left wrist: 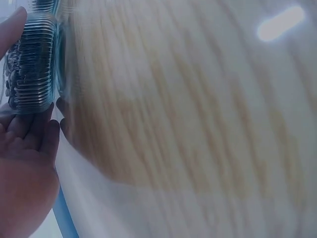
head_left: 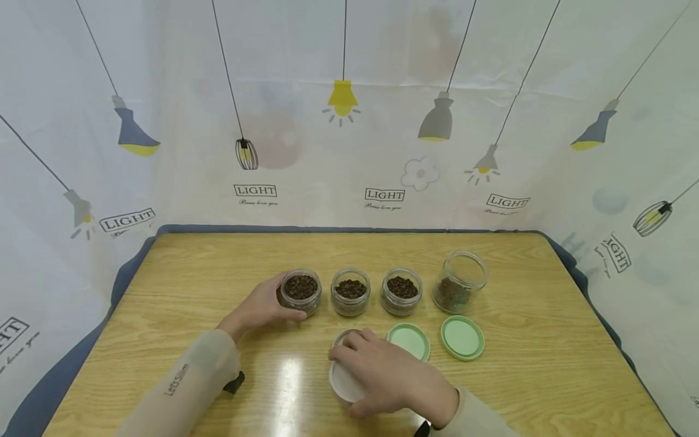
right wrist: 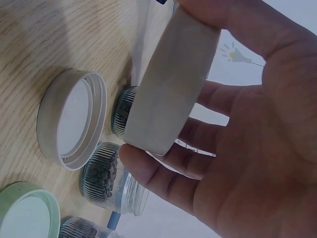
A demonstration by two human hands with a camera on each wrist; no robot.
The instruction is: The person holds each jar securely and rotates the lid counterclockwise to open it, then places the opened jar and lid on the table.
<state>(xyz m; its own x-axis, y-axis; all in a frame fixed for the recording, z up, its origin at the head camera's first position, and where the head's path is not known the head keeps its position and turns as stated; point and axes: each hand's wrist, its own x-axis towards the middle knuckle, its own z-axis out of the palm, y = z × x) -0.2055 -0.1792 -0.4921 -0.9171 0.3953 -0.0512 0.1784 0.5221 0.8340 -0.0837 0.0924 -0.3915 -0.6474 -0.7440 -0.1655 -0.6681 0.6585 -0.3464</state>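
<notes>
My left hand (head_left: pixel 267 306) grips the leftmost glass jar (head_left: pixel 301 287), which holds dark coffee beans. In the left wrist view, the thumb and fingers of the left hand (left wrist: pixel 29 168) lie on opposite sides of that ribbed jar (left wrist: pixel 33 64). My right hand (head_left: pixel 382 370) holds an off-white lid (head_left: pixel 345 383) by its rim, raised above the table. Seen from the right wrist, the held lid (right wrist: pixel 171 82) spans thumb to fingers of the right hand (right wrist: pixel 252 134). Another off-white lid (right wrist: pixel 74 119) lies on the table with its inside facing up.
Two more open jars of beans, a middle one (head_left: pixel 351 291) and one to its right (head_left: pixel 401 291), stand in the row. A taller glass jar (head_left: pixel 460 282) of beans ends it. Two green lids, one nearer (head_left: pixel 409 341) and one farther right (head_left: pixel 462 337), lie in front.
</notes>
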